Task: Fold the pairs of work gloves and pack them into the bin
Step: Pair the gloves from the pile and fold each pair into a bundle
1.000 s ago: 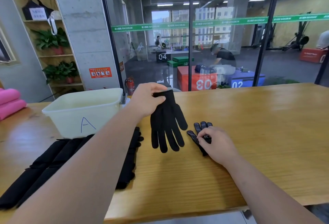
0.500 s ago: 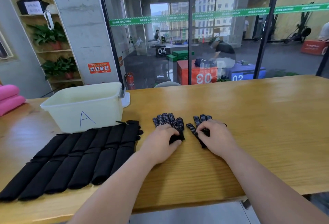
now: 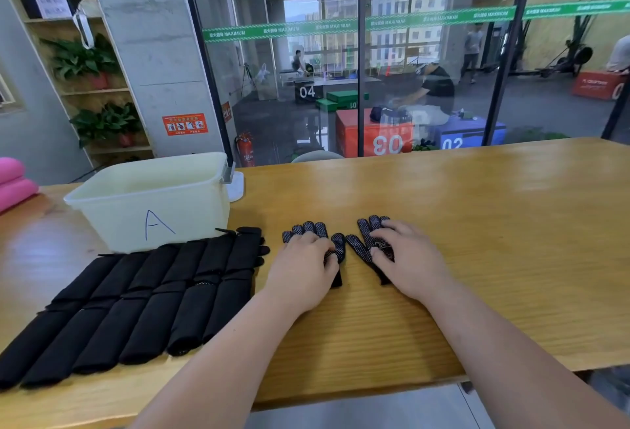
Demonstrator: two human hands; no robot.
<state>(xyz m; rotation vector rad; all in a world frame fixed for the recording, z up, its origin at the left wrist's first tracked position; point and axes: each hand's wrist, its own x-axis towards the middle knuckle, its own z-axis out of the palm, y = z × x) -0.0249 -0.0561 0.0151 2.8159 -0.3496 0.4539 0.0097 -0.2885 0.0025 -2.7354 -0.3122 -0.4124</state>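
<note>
Black dotted left glove (image 3: 308, 228) and right glove (image 3: 359, 247) flat, side by side, near pale bin (image 3: 136, 210).

We had one view, worn on the head, looking forward and down over the table (image 3: 477, 224). It sat close above the near edge, so both forearms (image 3: 218, 360) ran up from the bottom of the frame to the left hand (image 3: 303, 268) and right hand (image 3: 409, 261) at centre. The wide lens took in the bin (image 3: 153, 210) at left and, beyond the far edge, the glass wall (image 3: 426, 64).
</note>
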